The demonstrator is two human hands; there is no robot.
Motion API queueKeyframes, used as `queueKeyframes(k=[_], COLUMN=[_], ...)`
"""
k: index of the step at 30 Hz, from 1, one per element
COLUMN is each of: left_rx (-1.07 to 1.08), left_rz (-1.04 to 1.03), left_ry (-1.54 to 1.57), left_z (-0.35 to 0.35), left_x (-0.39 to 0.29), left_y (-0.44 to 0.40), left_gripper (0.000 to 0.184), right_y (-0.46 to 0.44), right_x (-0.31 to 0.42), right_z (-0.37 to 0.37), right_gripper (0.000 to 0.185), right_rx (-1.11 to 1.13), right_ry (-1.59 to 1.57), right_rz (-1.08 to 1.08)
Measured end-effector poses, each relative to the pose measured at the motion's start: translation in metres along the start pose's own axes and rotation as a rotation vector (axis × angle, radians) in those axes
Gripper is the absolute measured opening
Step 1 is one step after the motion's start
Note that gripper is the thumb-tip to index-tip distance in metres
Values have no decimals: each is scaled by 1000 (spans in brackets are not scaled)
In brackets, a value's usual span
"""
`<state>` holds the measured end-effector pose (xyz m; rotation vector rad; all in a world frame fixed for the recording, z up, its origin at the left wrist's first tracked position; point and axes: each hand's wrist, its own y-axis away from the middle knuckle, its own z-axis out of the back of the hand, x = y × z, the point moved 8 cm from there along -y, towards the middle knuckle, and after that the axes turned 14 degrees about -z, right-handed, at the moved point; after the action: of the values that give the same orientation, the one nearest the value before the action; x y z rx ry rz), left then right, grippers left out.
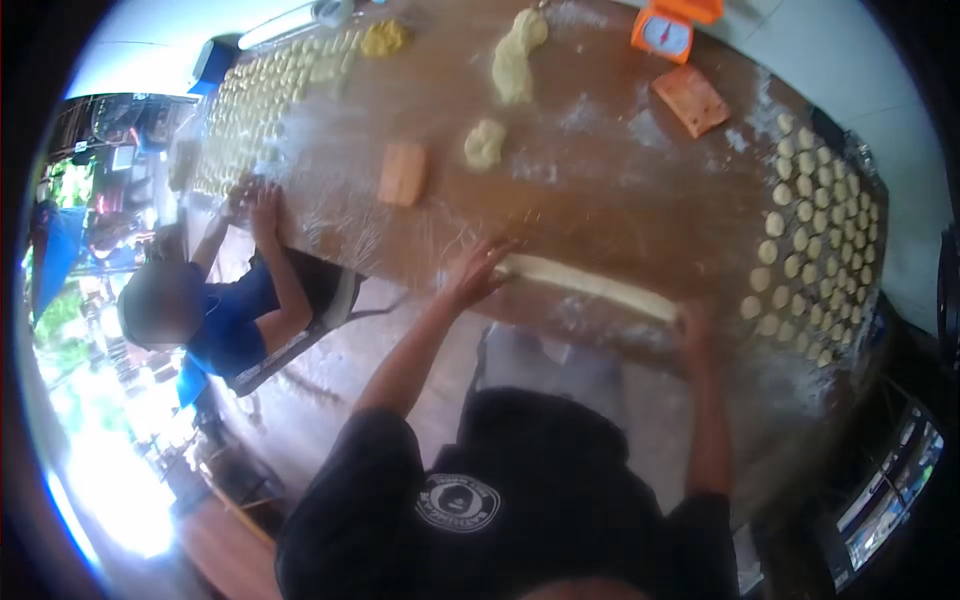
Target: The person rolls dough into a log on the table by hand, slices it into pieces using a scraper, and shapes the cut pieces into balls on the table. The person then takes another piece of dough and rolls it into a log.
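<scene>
A long pale dough rope lies near the front edge of the floury wooden table, slanting slightly down to the right. My left hand grips its left end, with fingers on the far side and thumb nearer me. At the other end, my right hand is closed around the dough; it is somewhat blurred and its fingertips are hidden. Beyond the rope sit a small dough lump and a longer dough piece.
Rows of small dough rounds cover the table's right end; more dough pieces lie far left. An orange scale, orange slab, another orange block and yellow mass stand around. A co-worker works at left.
</scene>
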<state>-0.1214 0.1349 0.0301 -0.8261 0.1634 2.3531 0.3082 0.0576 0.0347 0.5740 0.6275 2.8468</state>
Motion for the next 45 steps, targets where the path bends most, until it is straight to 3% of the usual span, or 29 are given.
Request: queueKeyframes(k=[3, 5, 7, 8, 9, 12, 15, 17, 20, 22, 25, 26, 29, 33, 36, 37, 39, 40, 43, 45], left_rx=[-115, -287, -349, -373, -392, -328, -311, -314, -337, -380, -403, -317, -187, -161, -88, -87, -95, -255, -364, -167], left_rz=[92, 236, 310, 332, 357, 402, 612, 588, 544, 426, 282, 285, 276, 151, 255, 396, 678, 698, 842, 717], left_ry=[-101, -8, -38, -26, -15, 31, 196, 172, 140, 133, 53, 48, 225, 333, 271, 373, 578, 824, 1292, 906], left_z=[27, 36, 51, 46, 39, 21, 12, 27, 60, 62, 63, 71, 91, 81, 42, 33, 17, -33, -60, -48], left_x=[-7, -1, -22, -26, -29, -40, -43, -43, -24, 10, 49, 49, 52, 51, 61, 63, 69, 96, 80, 93], left_y=[18, 50, 78, 96, 115, 175, 225, 234, 219, 207, 174, 152, 79, 46, 42, 47, 53, 64, 65, 64], left_gripper=[73, 77, 69, 66, 62, 56, 48, 43, 36, 28, 30, 29, 33, 32, 33, 35, 40, 42, 36, 40], right_y=[1, -34, -119, -170, -187, -343, -369, -369, -392, -378, -326, -305, -206, -34, 16, 25, 50, 52, 56, 48], right_x=[14, 32, 48, 70, 104, 78, 89, 93, 54, 43, 40, 37, 54, 86, 80, 77, 133, 142, 146, 139], right_z=[24, 52, 86, 112, 152, 172, 169, 161, 145, 154, 131, 144, 205, 207, 97, 61, 32, 22, -3, -8], right_gripper=[66, 72, 69, 64, 67, 89, 103, 110, 104, 88, 58, 59, 56, 58, 59, 59, 62, 62, 63, 62], right_rx=[77, 72, 27, -70, -63, -478, -404, -296, -314, -293, 139, 100, -177, -171, -54, 28, -30, -16, -4, -42], right_ry=[136, 73, -213, -144, -549, -200, 88, 174, -181, -447, -799, -637, -352, -1464, -1658, -1743, -1681, -1777, -2013, -2107], right_rz=[-143, -52, -15, 54, 57, 51, -65, -106, 53, 166, -36, -171, -288, -292, -437, -491, -595, -547, -415, -359])
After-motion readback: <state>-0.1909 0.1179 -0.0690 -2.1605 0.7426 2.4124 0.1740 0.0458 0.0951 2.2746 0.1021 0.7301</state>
